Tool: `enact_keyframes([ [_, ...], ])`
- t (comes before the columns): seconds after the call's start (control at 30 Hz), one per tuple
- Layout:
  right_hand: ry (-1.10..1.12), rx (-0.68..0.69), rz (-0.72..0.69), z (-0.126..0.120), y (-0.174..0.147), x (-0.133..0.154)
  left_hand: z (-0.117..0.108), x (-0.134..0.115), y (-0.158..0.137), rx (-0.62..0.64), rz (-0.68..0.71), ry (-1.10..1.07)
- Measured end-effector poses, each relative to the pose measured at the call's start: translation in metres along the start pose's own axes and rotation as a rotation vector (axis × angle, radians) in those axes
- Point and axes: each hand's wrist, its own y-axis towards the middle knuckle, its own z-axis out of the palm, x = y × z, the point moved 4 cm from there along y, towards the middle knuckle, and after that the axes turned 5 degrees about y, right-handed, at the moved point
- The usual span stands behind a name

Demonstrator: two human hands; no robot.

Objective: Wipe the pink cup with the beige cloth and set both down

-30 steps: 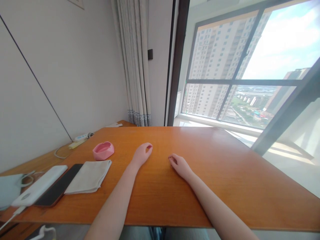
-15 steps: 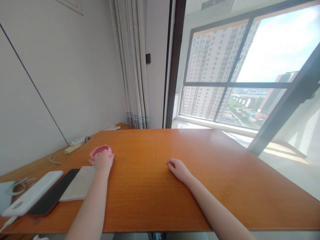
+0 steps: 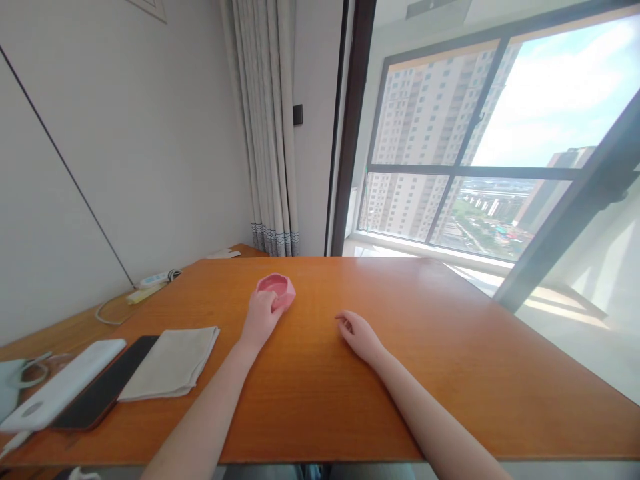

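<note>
My left hand [image 3: 261, 316] grips the near rim of a small pink bowl [image 3: 286, 291] with faceted sides, thumb over the edge into it. The bowl is tilted, its opening partly turned toward me, above or on the far middle of the wooden table [image 3: 310, 393]. Whether its base touches the table I cannot tell. To the right, my right hand [image 3: 359, 335] rests on the tabletop with loosely curled fingers slightly apart and nothing in them. A folded beige cloth [image 3: 167, 365] lies to the left of my left forearm.
Left of the cloth lie a dark phone-like slab [image 3: 107, 383] and a white power bank [image 3: 65, 385] with a cable. A power strip [image 3: 153, 280] sits by the wall. Behind the table hangs a curtain [image 3: 267, 133]; a large window [image 3: 465, 147] is at the right.
My left hand has carried the pink bowl to the right, from beyond the cloth toward the table's middle, uncovering the cloth. My right hand's fingers have loosened slightly.
</note>
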Motion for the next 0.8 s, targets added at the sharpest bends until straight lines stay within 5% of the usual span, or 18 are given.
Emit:
enact_keyframes([
  [0.13,0.162,-0.025,-0.096,0.002,-0.001,0.002,0.018,-0.068,-0.016,0.009,0.251,-0.23],
  [0.23,0.187,-0.017,-0.139,0.004,-0.003,0.004,0.029,-0.092,-0.024,0.052,0.344,-0.322],
  [0.8,0.251,0.023,-0.061,0.012,-0.006,0.02,0.042,-0.081,-0.025,0.198,0.363,-0.31],
])
